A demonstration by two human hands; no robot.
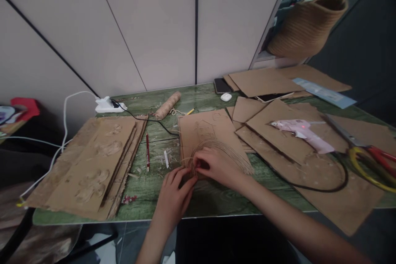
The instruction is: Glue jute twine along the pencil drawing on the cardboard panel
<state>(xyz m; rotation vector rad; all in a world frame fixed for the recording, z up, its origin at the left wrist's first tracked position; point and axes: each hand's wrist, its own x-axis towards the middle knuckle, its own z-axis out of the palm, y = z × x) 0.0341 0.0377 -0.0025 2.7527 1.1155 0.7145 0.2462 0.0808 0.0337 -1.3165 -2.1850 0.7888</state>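
A fan-shaped bundle of jute twine strands (223,151) lies on a brown cardboard sheet (206,128) at the middle of the green table. My left hand (175,192) has its fingers pinched on the narrow end of the bundle. My right hand (213,166) is closed over the same end, fingers curled round the strands. The two hands touch each other there. What lies under the fingers is hidden.
A twine spool (167,105) and a yellow pencil lie behind. A red pen (147,151) sits left of the sheet, beside stacked cardboard (93,161). A pink glue gun (305,133), its black cord, scissors (368,154) and more cardboard are on the right. A woven basket (306,24) hangs above.
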